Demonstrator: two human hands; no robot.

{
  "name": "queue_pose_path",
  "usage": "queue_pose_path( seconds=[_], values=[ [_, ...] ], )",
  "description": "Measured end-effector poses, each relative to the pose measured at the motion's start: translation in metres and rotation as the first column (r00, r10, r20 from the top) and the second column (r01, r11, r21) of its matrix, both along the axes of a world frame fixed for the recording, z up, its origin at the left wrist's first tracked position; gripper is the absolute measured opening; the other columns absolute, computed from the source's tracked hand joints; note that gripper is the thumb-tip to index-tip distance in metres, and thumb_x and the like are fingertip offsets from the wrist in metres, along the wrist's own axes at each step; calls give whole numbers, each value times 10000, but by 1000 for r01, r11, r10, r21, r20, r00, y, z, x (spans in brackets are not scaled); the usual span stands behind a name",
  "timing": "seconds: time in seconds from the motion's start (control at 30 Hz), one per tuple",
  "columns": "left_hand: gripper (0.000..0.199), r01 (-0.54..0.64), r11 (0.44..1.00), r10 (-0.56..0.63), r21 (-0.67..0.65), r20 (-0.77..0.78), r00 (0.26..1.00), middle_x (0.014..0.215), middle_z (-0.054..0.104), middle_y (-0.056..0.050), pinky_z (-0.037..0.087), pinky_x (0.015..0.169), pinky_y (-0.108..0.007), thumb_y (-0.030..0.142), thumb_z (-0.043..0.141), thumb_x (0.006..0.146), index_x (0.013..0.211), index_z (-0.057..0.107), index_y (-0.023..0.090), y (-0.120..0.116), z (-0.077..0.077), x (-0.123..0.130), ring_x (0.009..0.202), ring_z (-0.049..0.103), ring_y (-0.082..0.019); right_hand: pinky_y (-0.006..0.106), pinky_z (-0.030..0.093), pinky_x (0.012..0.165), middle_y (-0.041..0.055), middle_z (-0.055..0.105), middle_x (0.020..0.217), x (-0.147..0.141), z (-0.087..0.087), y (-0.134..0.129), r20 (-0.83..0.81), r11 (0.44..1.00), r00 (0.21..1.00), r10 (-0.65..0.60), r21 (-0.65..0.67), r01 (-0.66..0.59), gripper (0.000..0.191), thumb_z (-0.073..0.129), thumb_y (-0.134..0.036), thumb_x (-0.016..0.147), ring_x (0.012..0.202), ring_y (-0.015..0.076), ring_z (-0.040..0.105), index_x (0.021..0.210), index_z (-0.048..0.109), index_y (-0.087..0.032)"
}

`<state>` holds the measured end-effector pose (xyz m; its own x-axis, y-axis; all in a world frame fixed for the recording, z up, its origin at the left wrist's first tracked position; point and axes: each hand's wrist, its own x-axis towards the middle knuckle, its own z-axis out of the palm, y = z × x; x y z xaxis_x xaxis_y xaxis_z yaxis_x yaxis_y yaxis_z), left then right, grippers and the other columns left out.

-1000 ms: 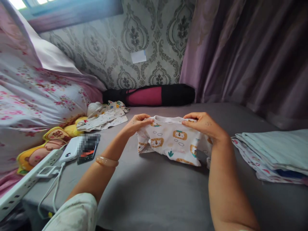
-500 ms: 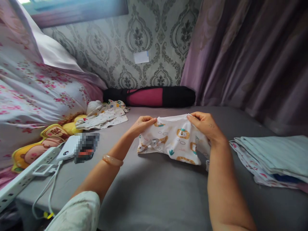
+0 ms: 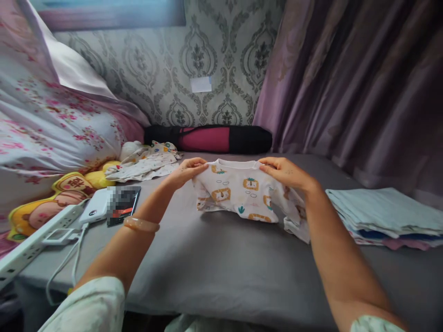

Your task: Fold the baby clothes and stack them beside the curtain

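Note:
A small white shirt [image 3: 238,189] with lion prints hangs by its shoulders just over the grey sheet, its neckline facing up. My left hand [image 3: 190,169] pinches the shoulder left of the collar. The other shoulder is gripped between the thumb and fingers of my right hand [image 3: 282,171]. One sleeve dangles beside my right forearm, its cuff low and near the sheet. The shirt's lower part droops and partly folds under.
Folded clothes [image 3: 384,214] are stacked at the right. At the left lie a crumpled printed garment [image 3: 145,167], a phone [image 3: 124,205], a white power bank [image 3: 95,206], a power strip [image 3: 44,237] and plush toys [image 3: 44,210]. A black and pink roll [image 3: 207,139] lies by the wall.
Both hands have moved apart, stretching the shirt's shoulders wider. The collar now shows fully, and the right sleeve has come into view. The camera view has shifted slightly.

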<state>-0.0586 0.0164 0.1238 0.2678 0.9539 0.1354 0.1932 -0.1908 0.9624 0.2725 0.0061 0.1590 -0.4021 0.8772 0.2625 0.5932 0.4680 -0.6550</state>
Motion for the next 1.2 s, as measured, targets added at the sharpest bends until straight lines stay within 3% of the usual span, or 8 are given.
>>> queue_pose_path(
  seconds=[0.13,0.33,0.53,0.6,0.7,0.8,0.93,1.2],
  values=[
    [393,-43,979,58,198,-68,996,733,653,-19,422,526,-204,516,707,728,874,670,153,-15,42,-11,605,558,-108,298,524,690,12,725,877,6,38,-12,85,995,992,96,-33,-93,424,597,-494,837,793,195,665,1174,666,-245],
    [266,-78,837,265,541,-278,923,664,606,-14,410,542,-220,430,666,784,809,684,167,-31,118,-22,628,555,-124,304,504,586,40,714,749,8,90,-15,42,999,998,-40,13,39,318,737,-525,719,712,217,659,829,739,-227],
    [166,20,706,398,708,-420,815,623,570,-2,428,629,-250,340,664,756,718,688,180,-20,142,-25,680,559,-141,306,446,575,25,652,603,4,118,-5,119,971,981,-156,198,131,329,780,-534,676,639,192,603,704,734,-210],
    [170,-33,579,481,815,-308,820,667,581,-6,435,676,-262,336,655,762,732,699,175,-17,146,-24,694,543,-137,312,443,623,34,681,686,-1,126,-10,63,921,974,-217,344,183,337,727,-529,745,682,189,607,804,750,-198],
    [207,-259,341,593,904,7,805,763,603,-21,441,751,-277,352,619,809,808,711,167,-14,150,-21,756,542,-139,346,435,750,64,708,898,-9,133,-16,-14,760,961,-276,608,228,313,636,-482,847,830,209,616,905,747,-196],
    [190,-224,397,561,890,-42,827,845,629,-26,445,804,-278,362,669,774,779,708,176,-9,144,-16,845,561,-152,435,366,913,71,689,1059,-11,131,-12,127,666,931,-343,732,146,294,603,-474,876,1005,260,580,825,745,-222],
    [183,-217,490,530,844,-91,843,917,650,-29,443,837,-283,363,688,751,765,711,183,5,131,-11,916,575,-166,504,300,959,80,656,1126,-6,123,4,75,542,886,-458,814,211,341,537,-515,903,1135,315,494,922,744,-245],
    [166,-221,677,480,702,-193,856,747,652,-28,446,729,-262,337,710,691,738,698,178,29,122,-5,778,574,-173,446,359,895,81,687,964,-2,111,24,88,673,900,-428,695,253,391,559,-565,859,989,275,573,800,739,-223]
  ],
)
